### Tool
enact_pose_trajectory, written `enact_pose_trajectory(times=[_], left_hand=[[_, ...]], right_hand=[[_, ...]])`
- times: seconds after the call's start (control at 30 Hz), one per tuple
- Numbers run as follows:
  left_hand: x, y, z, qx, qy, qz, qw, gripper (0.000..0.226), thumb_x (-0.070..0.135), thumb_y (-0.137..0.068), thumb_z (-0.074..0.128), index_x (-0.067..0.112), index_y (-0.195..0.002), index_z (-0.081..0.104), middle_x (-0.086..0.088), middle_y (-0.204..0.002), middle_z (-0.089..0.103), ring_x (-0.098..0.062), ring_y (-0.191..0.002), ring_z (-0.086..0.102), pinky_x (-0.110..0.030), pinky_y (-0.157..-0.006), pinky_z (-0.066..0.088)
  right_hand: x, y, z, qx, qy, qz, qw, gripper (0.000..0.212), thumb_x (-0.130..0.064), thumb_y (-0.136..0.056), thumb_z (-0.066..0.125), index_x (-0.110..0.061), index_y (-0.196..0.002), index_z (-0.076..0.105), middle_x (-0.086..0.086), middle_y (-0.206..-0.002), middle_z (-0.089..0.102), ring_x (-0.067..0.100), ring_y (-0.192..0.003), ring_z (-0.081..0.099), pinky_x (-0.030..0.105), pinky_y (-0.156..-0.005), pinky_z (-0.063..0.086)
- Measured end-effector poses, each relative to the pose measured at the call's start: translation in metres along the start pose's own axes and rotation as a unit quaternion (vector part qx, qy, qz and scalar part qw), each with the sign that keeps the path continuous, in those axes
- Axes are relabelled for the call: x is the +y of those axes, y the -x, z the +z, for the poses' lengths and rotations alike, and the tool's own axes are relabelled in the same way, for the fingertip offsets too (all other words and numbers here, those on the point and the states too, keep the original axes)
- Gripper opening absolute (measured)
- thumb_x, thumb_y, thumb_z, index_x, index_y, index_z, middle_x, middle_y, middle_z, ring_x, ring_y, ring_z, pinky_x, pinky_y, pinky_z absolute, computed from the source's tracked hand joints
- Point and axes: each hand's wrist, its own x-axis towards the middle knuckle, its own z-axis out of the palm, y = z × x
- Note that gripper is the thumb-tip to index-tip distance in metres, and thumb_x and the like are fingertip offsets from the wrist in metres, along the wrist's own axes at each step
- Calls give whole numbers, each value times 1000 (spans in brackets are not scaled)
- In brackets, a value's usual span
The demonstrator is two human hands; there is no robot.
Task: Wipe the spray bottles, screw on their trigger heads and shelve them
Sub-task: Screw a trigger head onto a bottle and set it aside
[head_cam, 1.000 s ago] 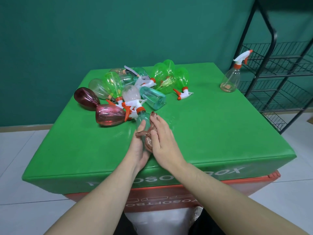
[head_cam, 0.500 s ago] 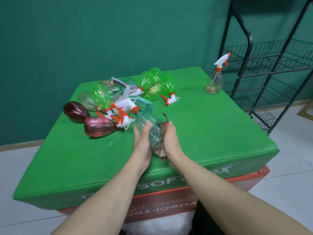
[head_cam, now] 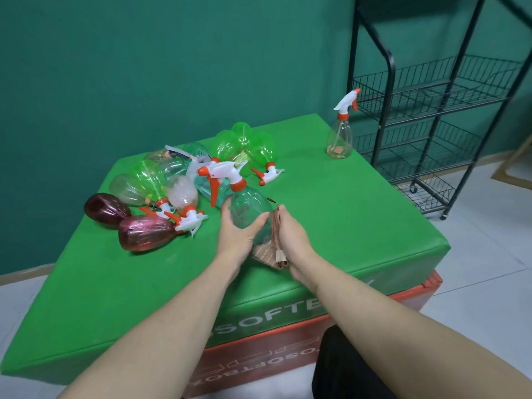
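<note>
My left hand (head_cam: 238, 235) grips a pale teal spray bottle (head_cam: 250, 208) with a white and orange trigger head (head_cam: 220, 174), held tilted above the green table (head_cam: 359, 220). My right hand (head_cam: 292, 240) holds a brown cloth (head_cam: 270, 251) against the bottle's right side and base. Behind it lies a heap of several green bottles (head_cam: 244, 145), clear ones and two dark red bottles (head_cam: 142, 236), some with trigger heads. One clear bottle (head_cam: 340, 136) with its head on stands upright at the table's far right corner.
A black wire shelf rack (head_cam: 431, 110) on castors stands right of the table, its shelves bare. A green wall runs behind. White tiled floor surrounds the table, which sits on an orange box (head_cam: 288, 349).
The teal bottle has been lifted off the table and tilted more upright between both hands. The cloth has slid down toward its base. The view has swung right, showing more of the rack.
</note>
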Motion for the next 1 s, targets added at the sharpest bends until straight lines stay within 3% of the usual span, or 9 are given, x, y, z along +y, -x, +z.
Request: enact_pose_trajectory(times=[0.07, 0.17, 0.23, 0.3, 0.53, 0.6, 0.77, 1.0], left_hand=[[5, -8, 10, -1, -24, -1, 1000, 98, 38, -74, 91, 28, -153, 34, 1, -144, 56, -17, -131, 56, -40, -117, 41], [14, -19, 31, 1, -61, 16, 998, 93, 37, -76, 91, 28, -151, 37, 6, -143, 52, -15, -131, 53, -36, -117, 39], [18, -28, 47, -9, -77, 25, 997, 90, 37, -76, 91, 28, -149, 39, 3, -145, 52, -16, -131, 52, -36, -116, 39], [22, -36, 64, -21, -88, 33, 995, 90, 38, -74, 92, 28, -147, 42, 0, -147, 53, -18, -131, 54, -40, -118, 39], [37, -65, 134, -57, -118, 45, 990, 89, 36, -76, 90, 26, -150, 41, 0, -157, 44, -20, -143, 42, -41, -123, 30], [39, -79, 156, -70, -119, 48, 989, 91, 36, -75, 91, 26, -151, 41, 0, -158, 44, -21, -144, 42, -46, -123, 31], [44, -118, 212, -83, -102, 48, 990, 93, 33, -73, 93, 24, -149, 40, -2, -154, 47, -22, -141, 46, -46, -122, 34], [34, -169, 271, -103, -102, 55, 988, 87, 28, -71, 95, 20, -142, 44, -4, -142, 56, -23, -130, 56, -42, -117, 41]], right_hand=[[-6, -2, -13, -1, 3, -7, 1000, 63, -69, -92, 43, -22, -127, 65, -3, -115, 73, 14, -102, 71, 37, -97, 55], [-16, -7, -40, 2, 0, -32, 999, 84, -81, -72, 59, -22, -131, 60, -4, -117, 72, 15, -105, 70, 41, -101, 53], [-25, -9, -61, 2, 22, -48, 999, 72, -64, -79, 71, -19, -133, 52, -2, -117, 68, 15, -105, 68, 38, -97, 54], [-33, -13, -84, 6, 41, -61, 997, 62, -45, -84, 77, -20, -132, 47, -2, -113, 66, 14, -99, 68, 28, -83, 55], [-64, -41, -158, 60, 118, -120, 984, 57, -26, -90, 74, -20, -137, 42, -5, -107, 64, 5, -81, 67, 13, -61, 50], [-69, -52, -177, 79, 129, -127, 980, 58, -24, -89, 73, -20, -139, 43, -4, -106, 65, 5, -82, 67, 14, -64, 51], [-79, -78, -216, 116, 139, -129, 975, 59, -19, -91, 71, -23, -140, 39, -12, -99, 61, -14, -58, 61, 3, -49, 41], [-82, -115, -237, 136, 168, -133, 967, 53, -19, -89, 72, -26, -133, 42, -13, -101, 63, -11, -72, 60, 5, -57, 42]])
